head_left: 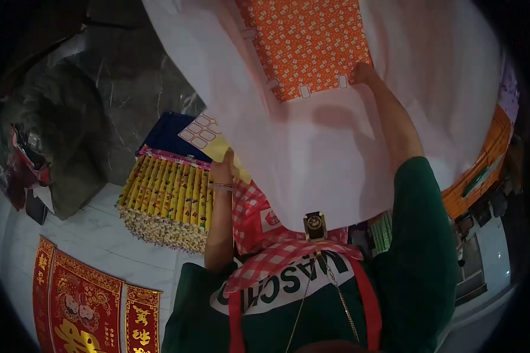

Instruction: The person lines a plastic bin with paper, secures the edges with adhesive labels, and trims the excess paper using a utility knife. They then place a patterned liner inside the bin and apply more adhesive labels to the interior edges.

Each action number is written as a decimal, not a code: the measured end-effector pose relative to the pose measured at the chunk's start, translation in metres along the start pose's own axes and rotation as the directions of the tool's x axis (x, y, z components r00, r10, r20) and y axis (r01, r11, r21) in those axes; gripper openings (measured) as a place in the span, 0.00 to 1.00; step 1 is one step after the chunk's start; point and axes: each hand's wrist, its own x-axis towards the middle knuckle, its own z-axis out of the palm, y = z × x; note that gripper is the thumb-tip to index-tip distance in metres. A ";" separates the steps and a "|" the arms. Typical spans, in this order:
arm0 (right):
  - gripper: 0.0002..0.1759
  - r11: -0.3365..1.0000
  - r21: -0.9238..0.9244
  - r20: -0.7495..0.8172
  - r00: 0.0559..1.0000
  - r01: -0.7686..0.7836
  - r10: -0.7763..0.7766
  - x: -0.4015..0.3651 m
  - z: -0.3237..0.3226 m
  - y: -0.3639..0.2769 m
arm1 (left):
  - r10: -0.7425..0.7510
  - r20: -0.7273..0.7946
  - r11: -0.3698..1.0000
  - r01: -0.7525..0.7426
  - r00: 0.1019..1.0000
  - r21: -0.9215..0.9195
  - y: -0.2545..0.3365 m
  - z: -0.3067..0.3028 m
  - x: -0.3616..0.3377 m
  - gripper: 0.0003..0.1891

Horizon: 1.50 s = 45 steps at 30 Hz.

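An orange sheet with a small white flower pattern (pixel 309 44) lies on a large white sheet (pixel 330 153) in front of me. Small white labels (pixel 304 92) sit along its near and left edges. My right hand (pixel 364 73) rests at the orange sheet's near right corner with its fingers curled; what they pinch, if anything, is hidden. On the left, my left hand (pixel 224 167), below the white sheet's edge, is closed on a yellow sheet (pixel 219 148). A sheet of red-outlined labels (pixel 200 130) lies against it.
Left of me stands a stack of yellow patterned rolls (pixel 165 194), with dark blue cloth (pixel 168 141) behind it. Red and gold hangings (pixel 85 294) are at lower left, a dark green cloth heap (pixel 59 129) at far left. An orange basket (pixel 483 167) is at right.
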 end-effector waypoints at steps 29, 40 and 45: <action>0.06 0.491 0.693 -0.720 0.500 0.528 0.480 -0.364 -0.315 -0.343 | 0.583 0.806 0.812 0.029 -0.101 -0.583 0.371 -0.123 -0.041 0.37; 0.11 0.740 0.444 -0.862 0.465 0.504 0.201 -0.386 -0.377 -0.330 | 0.468 0.883 0.546 -0.772 -0.039 -0.324 0.450 -0.140 -0.077 0.16; 0.15 0.560 0.623 -0.757 0.601 0.546 0.255 -0.383 -0.373 -0.308 | 0.477 0.879 0.748 -0.513 -0.024 -0.420 0.432 -0.142 -0.071 0.16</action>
